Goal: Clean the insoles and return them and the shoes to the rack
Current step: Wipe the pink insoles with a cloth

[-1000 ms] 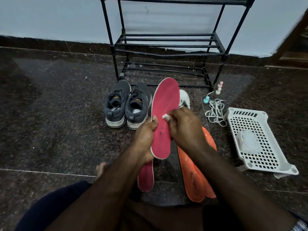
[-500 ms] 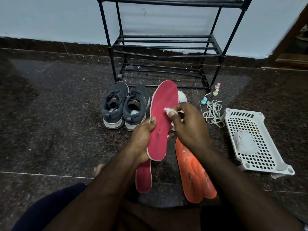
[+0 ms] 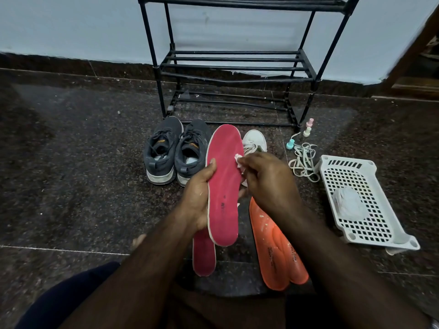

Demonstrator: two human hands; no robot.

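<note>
Wiping step, head view. Left hand [image 3: 199,198] grips the red insole [image 3: 224,186] along its left edge, thumb curled over the top face and the other fingers hidden beneath; the insole is held up off the floor, toe end pointing toward the rack [image 3: 237,65]. Right hand [image 3: 268,184] pinches a small white wipe [image 3: 238,159] between curled fingertips and presses it against the insole's right edge, in the upper half. A second red insole [image 3: 204,255] lies on the floor directly below the held one, and two orange insoles [image 3: 278,252] (overlapping, speckled with pale flecks) lie just to its right. The grey shoes [image 3: 177,150] stand side by side in front of the rack; a white shoe [image 3: 255,142] is partly hidden behind the held insole. The rack's shelves carry nothing in view.

Risks, as judged from this pose: the insole is supported on one edge only, so firm pressure from the wipe could bend it or twist it out of the left hand onto the gritty floor, soiling it again. The wipe is small and may shed fragments or slip from the pinch. Further right, a tangled cord [image 3: 303,162] and a white basket [image 3: 361,200] lie near enough to snag a reaching arm.
</note>
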